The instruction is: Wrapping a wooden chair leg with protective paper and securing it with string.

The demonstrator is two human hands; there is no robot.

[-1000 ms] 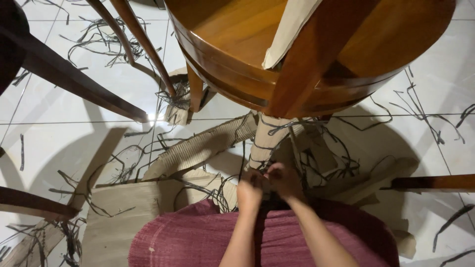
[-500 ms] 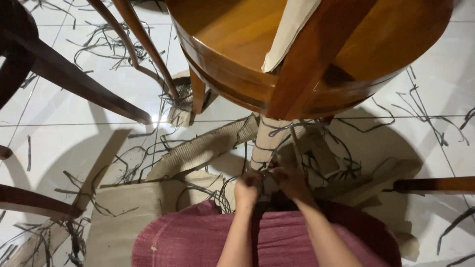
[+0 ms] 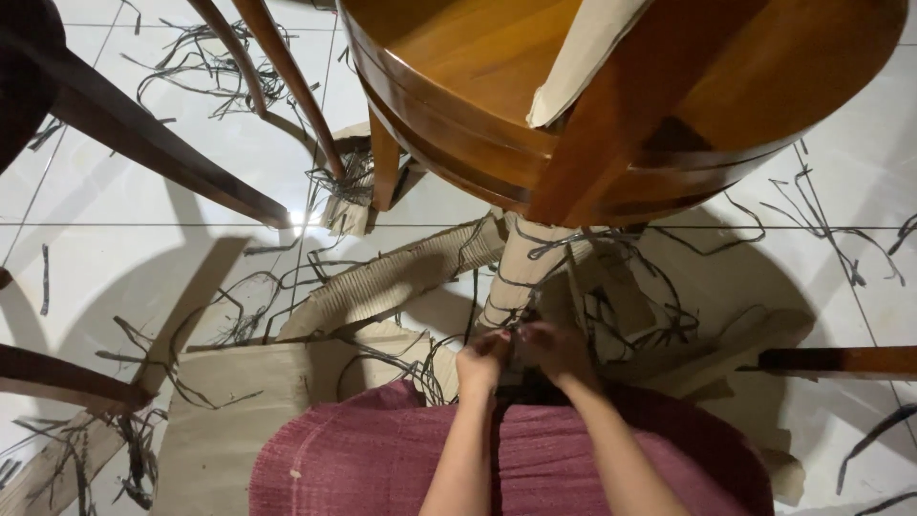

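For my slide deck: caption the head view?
Both hands, left and right, work dark strapping on a cardboard-wrapped chair leg.

Round wooden seat cut off by the top edge — upper part out of view. Wrapped leg half hidden: top end behind the seat rim, bottom end behind both hands. Fingertips of left hand and right hand bunched together, too small and blurred to tell which strap is pinched, or whether anything is. Dark chair legs cropped at the left edge. Forearms and red cloth cut off at the bottom — floor beneath covered.
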